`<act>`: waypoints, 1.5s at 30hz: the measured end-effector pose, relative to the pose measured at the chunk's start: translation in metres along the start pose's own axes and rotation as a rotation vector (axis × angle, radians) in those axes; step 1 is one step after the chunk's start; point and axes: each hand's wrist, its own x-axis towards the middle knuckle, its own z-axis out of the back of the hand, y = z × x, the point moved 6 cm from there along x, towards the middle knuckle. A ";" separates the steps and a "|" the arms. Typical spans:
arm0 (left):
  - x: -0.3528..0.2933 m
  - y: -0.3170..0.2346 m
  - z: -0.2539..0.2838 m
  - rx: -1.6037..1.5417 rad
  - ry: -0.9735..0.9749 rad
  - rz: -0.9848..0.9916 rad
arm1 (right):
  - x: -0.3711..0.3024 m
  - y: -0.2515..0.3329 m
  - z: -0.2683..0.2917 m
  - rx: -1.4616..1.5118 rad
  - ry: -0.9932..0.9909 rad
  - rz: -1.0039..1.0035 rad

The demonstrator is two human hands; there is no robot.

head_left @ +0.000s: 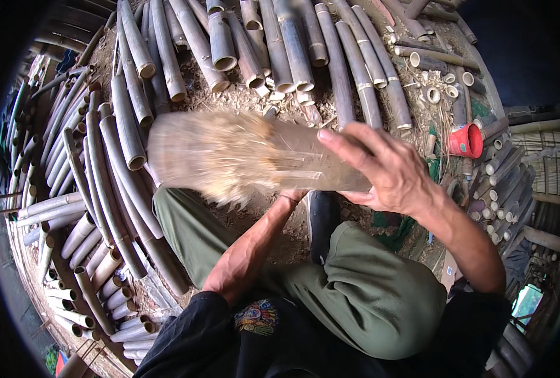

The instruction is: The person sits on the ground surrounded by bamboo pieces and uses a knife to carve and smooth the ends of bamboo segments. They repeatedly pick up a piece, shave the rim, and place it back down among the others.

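A thick, brown piece that looks like bamboo [299, 148] lies crosswise in front of me, above my legs. Shaggy pale fibres cover its middle, and its left end is smeared by motion. Gripping the right end is my right hand [390, 167], with fingers over the upper side and the thumb at the lower edge. My left hand [294, 194] reaches up to the piece's lower edge. Only its wrist area shows there; the fingers are hidden behind the piece, so I cannot tell how they are placed.
Long bamboo poles [296, 50] lie in rows beyond the piece, and more bamboo lengths [113, 183] are stacked at the left. At the right a red bucket [466, 141] lies tipped near cut bamboo pieces [503, 189]. Pale shavings [248, 97] litter the ground.
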 end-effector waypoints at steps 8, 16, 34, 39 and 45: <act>0.046 -0.117 0.065 -0.670 -0.409 0.162 | -0.173 -0.027 -0.082 0.422 -0.288 -0.772; 0.013 -0.082 0.040 0.410 0.673 -0.177 | -0.292 -0.017 -0.261 0.375 -0.221 -1.123; 0.146 -0.133 0.079 -0.384 0.384 0.377 | -0.142 -0.083 -0.210 2.085 -0.487 -0.758; 0.227 -0.262 0.085 -0.864 0.360 0.207 | -0.138 -0.014 -0.205 1.748 -0.090 -0.654; 0.170 -0.358 0.112 -0.352 0.265 -0.218 | -0.243 -0.029 -0.231 0.409 -0.137 -1.031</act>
